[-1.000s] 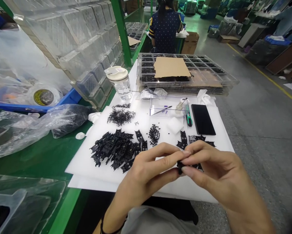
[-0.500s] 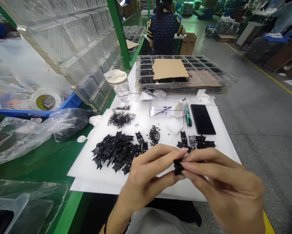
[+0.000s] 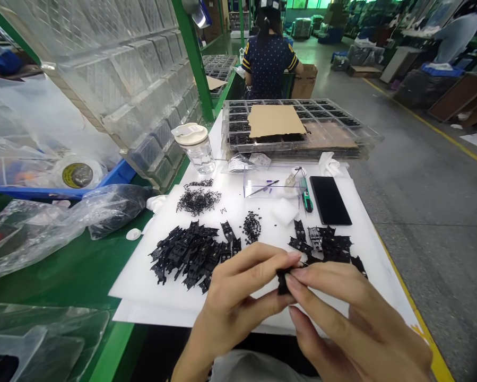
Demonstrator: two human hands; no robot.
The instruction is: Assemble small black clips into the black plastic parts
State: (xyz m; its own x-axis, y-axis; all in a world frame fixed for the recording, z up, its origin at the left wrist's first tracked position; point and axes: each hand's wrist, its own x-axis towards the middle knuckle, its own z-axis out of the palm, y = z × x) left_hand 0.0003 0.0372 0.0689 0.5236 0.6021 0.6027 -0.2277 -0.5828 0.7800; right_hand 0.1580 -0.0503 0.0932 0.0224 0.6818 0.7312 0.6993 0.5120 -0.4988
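Observation:
A small black plastic part point(image 3: 283, 282) is pinched between the fingertips of my left hand point(image 3: 238, 292), above the near edge of the white sheet point(image 3: 142, 302). My right hand point(image 3: 353, 313) touches the same part, its index and middle fingertips pressed on the right side. Fingers hide most of the part. Left of my hands lies a heap of flat black plastic parts point(image 3: 186, 252). A pile of tiny black pieces point(image 3: 251, 227) is just beyond them. Behind my right hand sits a smaller group of black parts point(image 3: 334, 244).
Thin black wire-like clips point(image 3: 198, 200) lie farther left, near a lidded clear cup point(image 3: 196, 148). A clear plastic box point(image 3: 262, 185), green-handled tool point(image 3: 307, 199) and black tablet-like slab point(image 3: 330, 200) lie ahead. Compartment trays point(image 3: 341, 132) stand behind; a person point(image 3: 268, 58) sits beyond.
The black part has moved slightly left and down in my hands. My right hand's fingers have shifted left, and its thumb has come away from the part. The camera view has tilted up slightly.

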